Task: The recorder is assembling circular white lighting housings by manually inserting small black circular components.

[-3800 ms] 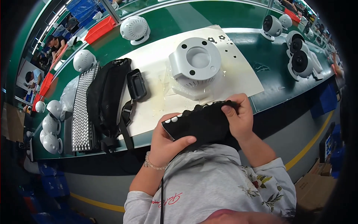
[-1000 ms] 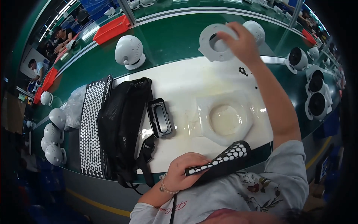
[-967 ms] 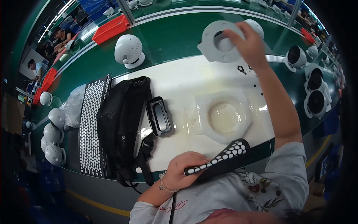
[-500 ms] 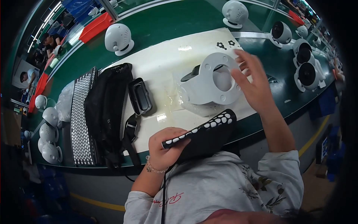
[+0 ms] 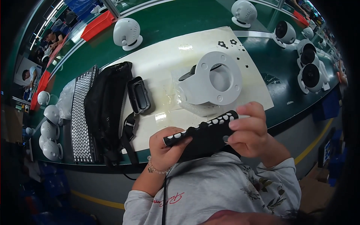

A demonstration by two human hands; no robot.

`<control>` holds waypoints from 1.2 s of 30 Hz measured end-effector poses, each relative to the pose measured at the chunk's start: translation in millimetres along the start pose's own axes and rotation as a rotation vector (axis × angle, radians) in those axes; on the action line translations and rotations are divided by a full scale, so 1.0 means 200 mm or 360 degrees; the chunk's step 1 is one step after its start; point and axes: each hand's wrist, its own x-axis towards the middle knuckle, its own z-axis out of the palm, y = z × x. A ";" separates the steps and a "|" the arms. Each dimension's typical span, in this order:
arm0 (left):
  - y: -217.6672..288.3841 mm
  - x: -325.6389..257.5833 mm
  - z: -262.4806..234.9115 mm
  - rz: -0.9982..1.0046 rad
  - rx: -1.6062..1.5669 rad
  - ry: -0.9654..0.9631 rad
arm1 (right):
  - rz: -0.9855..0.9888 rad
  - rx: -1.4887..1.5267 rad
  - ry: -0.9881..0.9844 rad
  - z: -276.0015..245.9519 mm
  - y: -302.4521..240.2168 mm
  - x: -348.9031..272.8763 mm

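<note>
Steadily, a worker in a pale floral-print top [image 5: 212, 183] held a flexible black sheet [image 5: 208, 138], its rolled upper edge lined with white dots, between two bare hands at the near side of a green workbench [image 5: 176, 22]. The left hand [image 5: 165, 146], a beaded bracelet [image 5: 157, 170] at its wrist, was pressed around one end, thumb and fingers pinching the sheet. The right hand [image 5: 249, 129] curled at the opposite end, its fingertips near together; a small dark disc [image 5: 225, 138] showed at one of them, though whether that hand gripped the disc or the sheet could not be told.

Just beyond the sheet, a white device [image 5: 234, 69] lay with its ring-shaped base turned up on a translucent cradle [image 5: 200, 108], set on a cream board [image 5: 161, 56]. Small black scraps [image 5: 222, 44] dotted the board's far corner. To the left sat an open black case [image 5: 138, 95], a black mesh bag [image 5: 108, 101] and a white-dotted panel [image 5: 82, 120]. Rounded white units lined both sides.
</note>
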 end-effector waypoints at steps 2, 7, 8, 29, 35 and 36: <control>0.02 0.01 0.00 0.0076 0.0056 -0.0111 | 0.0121 0.0192 0.0044 0.02 0.01 0.04; 0.01 0.01 0.02 0.0088 0.0100 -0.0097 | 0.0047 0.0193 -0.0193 0.01 -0.01 0.04; 0.01 0.01 0.01 0.0064 0.0087 -0.0093 | -0.0032 0.0242 -0.0266 0.00 -0.02 0.04; 0.03 0.20 0.12 0.0672 0.0329 -0.0507 | 0.1158 0.1276 0.0207 0.01 0.44 0.27; 0.01 0.19 0.11 0.0602 0.0412 -0.0534 | 0.0694 0.0598 -0.0066 -0.02 0.44 0.23; 0.00 0.19 0.11 0.0608 0.0401 -0.0548 | 0.0695 0.0596 -0.0066 -0.03 0.43 0.22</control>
